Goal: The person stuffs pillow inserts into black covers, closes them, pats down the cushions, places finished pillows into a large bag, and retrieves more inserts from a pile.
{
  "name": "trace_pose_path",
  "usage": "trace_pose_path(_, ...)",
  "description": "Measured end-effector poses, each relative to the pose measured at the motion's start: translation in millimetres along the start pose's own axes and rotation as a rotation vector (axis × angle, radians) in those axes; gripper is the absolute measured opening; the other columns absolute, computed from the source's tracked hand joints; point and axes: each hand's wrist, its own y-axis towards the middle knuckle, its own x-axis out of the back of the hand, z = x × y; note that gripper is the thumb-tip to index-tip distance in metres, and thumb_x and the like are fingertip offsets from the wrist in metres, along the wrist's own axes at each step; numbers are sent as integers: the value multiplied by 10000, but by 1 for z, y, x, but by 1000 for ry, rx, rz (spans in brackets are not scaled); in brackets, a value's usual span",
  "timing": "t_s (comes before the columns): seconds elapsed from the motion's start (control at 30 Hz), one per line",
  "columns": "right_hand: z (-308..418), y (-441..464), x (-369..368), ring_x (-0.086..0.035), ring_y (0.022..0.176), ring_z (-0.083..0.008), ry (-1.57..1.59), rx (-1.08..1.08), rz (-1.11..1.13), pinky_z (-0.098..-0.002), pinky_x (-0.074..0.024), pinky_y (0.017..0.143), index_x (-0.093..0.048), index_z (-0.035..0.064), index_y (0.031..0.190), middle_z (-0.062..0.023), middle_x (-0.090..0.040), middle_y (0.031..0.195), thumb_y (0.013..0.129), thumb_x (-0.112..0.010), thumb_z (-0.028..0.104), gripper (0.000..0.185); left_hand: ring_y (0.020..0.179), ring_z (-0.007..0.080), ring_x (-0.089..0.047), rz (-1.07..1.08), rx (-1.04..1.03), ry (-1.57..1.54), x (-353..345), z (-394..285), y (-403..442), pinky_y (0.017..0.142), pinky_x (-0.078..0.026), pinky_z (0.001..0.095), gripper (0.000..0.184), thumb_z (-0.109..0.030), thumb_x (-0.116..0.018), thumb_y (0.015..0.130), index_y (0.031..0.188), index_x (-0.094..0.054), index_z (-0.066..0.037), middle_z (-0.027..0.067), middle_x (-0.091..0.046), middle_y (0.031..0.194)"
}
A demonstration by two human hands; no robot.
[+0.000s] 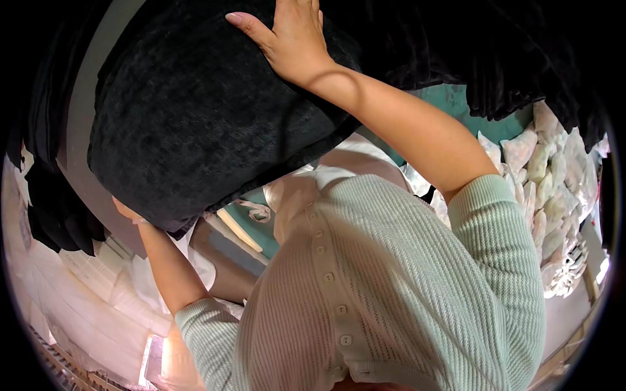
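Observation:
A piece of black plush fabric (195,111) spreads over the upper left, with a stitched-looking lower edge. My right hand (293,39) lies flat on top of it, palm down, the thumb stretched out to the left. Its fingertips run out of the top of the view. At the fabric's lower left corner is my left hand (127,212), touching the fabric. Most of that hand is covered by the cloth, so its fingers are hidden.
A grey table edge (77,130) curves along the left. Dark cloths (62,225) hang beyond it, and a black pile (502,58) stands at upper right. Several pale filled bags (551,189) are heaped at the right. A pale yellow strip (239,230) shows below the fabric.

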Motion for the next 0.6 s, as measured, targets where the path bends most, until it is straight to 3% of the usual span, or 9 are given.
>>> trace_pose_path(0.6, 1, 0, -1, -434, 1164, -400, 1, -5, 28, -467, -371, 983, -390, -35, 1342, -240, -460, 1217, 894, -608, 461, 703, 829, 178, -615, -9, 1, -25, -4, 5, 1, 776, -485, 276, 198, -151, -551, 934, 1020, -627, 11, 89, -677, 930)
